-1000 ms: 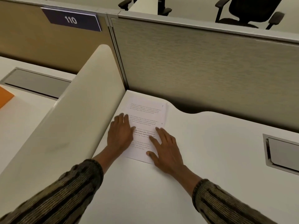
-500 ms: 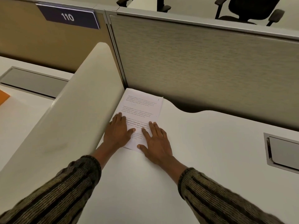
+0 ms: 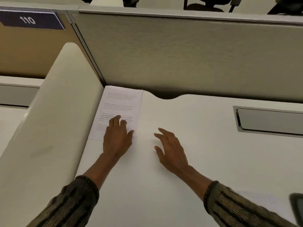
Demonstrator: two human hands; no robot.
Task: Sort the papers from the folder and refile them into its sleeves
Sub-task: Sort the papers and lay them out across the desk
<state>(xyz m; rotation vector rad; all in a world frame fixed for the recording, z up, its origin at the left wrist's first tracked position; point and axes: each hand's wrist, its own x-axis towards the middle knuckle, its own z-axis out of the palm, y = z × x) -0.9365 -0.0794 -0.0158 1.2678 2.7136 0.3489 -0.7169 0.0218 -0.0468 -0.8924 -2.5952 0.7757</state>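
Head view, left hand [image 3: 117, 140] on paper [image 3: 121, 105], right hand [image 3: 170, 148] beside it

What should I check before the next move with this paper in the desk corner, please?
1. Paper lies flat on the desk: ok.
2. Its left edge runs along the side divider: ok.
3. Left hand rests its fingers on the paper: ok.
4. Right hand free, open, off the paper: ok.
5. One sheet or several: cannot tell.
6. Folder in view: cannot tell; only a dark object at the right edge.
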